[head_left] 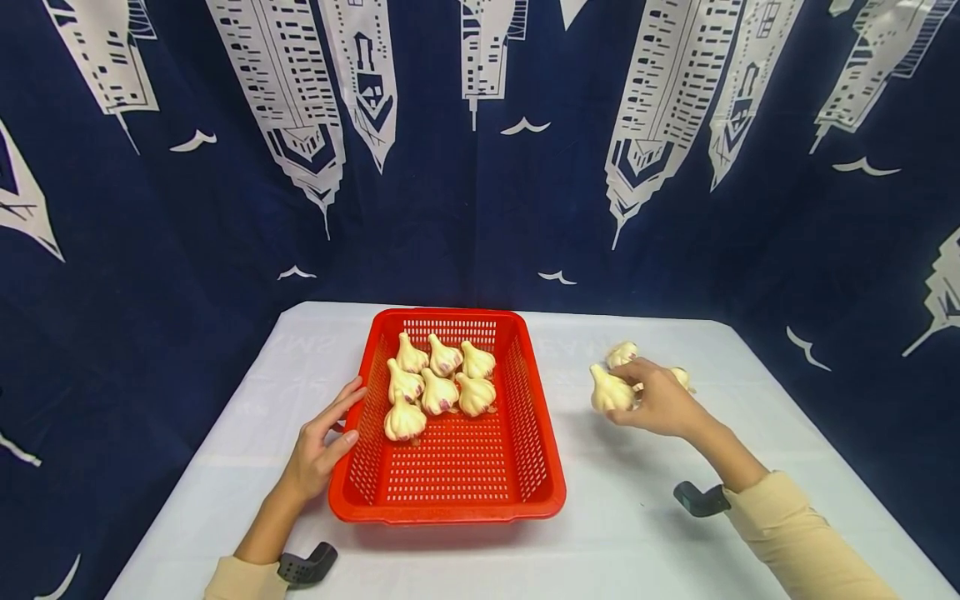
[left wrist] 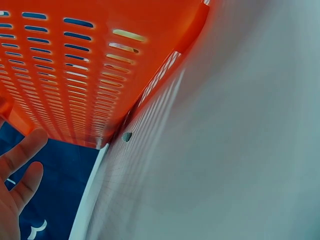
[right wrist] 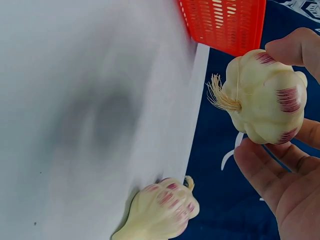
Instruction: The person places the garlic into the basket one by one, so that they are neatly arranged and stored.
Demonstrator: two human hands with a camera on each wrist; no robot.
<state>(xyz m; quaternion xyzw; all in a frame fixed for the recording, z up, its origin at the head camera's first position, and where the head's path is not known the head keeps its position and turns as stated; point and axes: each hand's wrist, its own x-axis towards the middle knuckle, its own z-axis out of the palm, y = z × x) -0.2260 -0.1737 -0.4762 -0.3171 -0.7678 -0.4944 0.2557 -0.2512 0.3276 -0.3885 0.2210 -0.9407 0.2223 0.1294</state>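
My right hand (head_left: pixel 660 402) pinches a garlic bulb (head_left: pixel 611 390) between thumb and fingers, above the table to the right of the red basket (head_left: pixel 450 512). In the right wrist view that same garlic bulb (right wrist: pixel 265 97) shows its tuft of roots and purple streaks. Two more bulbs lie by this hand: one garlic bulb (head_left: pixel 621 354) behind it, another garlic bulb (head_left: pixel 681 377) partly hidden by it. My left hand (head_left: pixel 318 454) rests against the basket's left rim, fingers extended. Several garlic bulbs (head_left: pixel 438 392) sit grouped in the far and left part of the basket.
A white cloth-covered table (head_left: pixel 637 533) carries everything. Behind it hangs a dark blue curtain (head_left: pixel 465 217) with white building and bird prints. Each wrist wears a black device, such as the left wrist device (head_left: pixel 307 567).
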